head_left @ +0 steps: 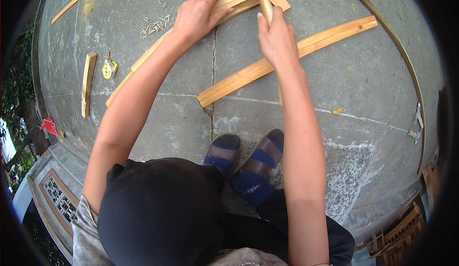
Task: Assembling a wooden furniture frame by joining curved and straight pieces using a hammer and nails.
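Hands at work over wooden strips on a concrete floor.

Yellow tape measure (109, 68) lies far left beside a short wood block (87, 82); loose nails (154, 26) are scattered near it. The left hand (200, 13) presses flat — fingers spread, gripping nothing — on a long wooden strip (143, 58). The right hand (276, 39) is clamped round a hammer (264, 0) handle, head at the strips' joint — a second strip (287, 55) runs beneath.

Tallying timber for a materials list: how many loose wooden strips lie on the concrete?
5, possibly more out of frame: long strip under left hand; straight pale strip beside right hand; short piece beside yellow tape measure; thin strip top left; dark curved strip far right.
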`<state>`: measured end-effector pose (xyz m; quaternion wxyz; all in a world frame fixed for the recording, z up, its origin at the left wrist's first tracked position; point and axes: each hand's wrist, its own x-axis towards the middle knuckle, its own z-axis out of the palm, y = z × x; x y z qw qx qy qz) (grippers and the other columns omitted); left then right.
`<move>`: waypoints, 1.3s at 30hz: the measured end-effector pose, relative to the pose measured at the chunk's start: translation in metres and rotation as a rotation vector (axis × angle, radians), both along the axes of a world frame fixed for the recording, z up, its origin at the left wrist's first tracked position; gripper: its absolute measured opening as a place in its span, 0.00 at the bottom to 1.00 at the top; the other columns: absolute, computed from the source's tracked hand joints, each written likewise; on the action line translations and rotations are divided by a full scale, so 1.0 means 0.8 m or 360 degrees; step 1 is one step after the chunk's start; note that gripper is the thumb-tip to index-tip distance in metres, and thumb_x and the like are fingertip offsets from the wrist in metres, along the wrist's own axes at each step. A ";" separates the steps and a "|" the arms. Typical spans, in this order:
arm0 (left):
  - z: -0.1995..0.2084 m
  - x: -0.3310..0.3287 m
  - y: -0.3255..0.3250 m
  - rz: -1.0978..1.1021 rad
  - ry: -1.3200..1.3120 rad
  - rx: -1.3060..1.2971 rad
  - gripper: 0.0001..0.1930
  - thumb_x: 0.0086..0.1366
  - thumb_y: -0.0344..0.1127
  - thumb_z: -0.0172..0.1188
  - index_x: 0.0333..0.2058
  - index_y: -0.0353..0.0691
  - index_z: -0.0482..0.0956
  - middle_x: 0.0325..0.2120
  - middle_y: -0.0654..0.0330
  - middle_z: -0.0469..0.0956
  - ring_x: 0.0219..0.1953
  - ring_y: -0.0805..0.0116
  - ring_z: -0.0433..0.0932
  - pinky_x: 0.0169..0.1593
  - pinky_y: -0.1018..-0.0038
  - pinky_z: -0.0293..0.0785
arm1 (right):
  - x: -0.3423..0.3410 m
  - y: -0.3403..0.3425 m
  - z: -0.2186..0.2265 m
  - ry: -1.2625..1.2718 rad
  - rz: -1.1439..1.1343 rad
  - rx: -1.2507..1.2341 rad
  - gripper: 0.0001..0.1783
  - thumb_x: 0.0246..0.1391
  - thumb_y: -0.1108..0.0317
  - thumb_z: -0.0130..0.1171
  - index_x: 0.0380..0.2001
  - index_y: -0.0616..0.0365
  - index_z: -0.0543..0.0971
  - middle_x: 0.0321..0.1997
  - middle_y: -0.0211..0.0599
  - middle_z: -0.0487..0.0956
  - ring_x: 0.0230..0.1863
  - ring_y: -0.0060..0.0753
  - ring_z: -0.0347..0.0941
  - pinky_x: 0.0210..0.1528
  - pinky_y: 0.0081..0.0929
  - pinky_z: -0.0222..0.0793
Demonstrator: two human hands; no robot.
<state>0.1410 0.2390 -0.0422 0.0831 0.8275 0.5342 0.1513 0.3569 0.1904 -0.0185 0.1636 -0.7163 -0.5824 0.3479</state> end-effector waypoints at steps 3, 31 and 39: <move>0.022 -0.008 0.022 -0.0066 -0.0063 0.0000 0.30 0.69 0.57 0.64 0.54 0.34 0.82 0.44 0.50 0.82 0.43 0.49 0.84 0.47 0.61 0.80 | -0.003 0.000 -0.011 0.0028 0.0011 0.0095 0.21 0.73 0.52 0.48 0.53 0.60 0.68 0.31 0.60 0.83 0.37 0.70 0.82 0.43 0.61 0.75; -0.021 0.039 -0.026 -0.1634 0.0385 -0.0169 0.30 0.70 0.50 0.57 0.69 0.51 0.70 0.56 0.63 0.72 0.57 0.63 0.75 0.63 0.67 0.75 | 0.114 -0.136 0.005 0.0850 -0.1024 -0.0137 0.17 0.73 0.52 0.53 0.41 0.55 0.68 0.23 0.27 0.67 0.15 0.16 0.63 0.15 0.20 0.59; -0.015 0.036 -0.010 -0.1621 0.0364 -0.0161 0.31 0.70 0.48 0.57 0.70 0.51 0.68 0.59 0.58 0.72 0.61 0.61 0.75 0.66 0.69 0.76 | 0.108 -0.148 0.001 0.0653 -0.0968 -0.0159 0.17 0.73 0.52 0.54 0.42 0.56 0.70 0.24 0.30 0.71 0.17 0.21 0.67 0.18 0.24 0.63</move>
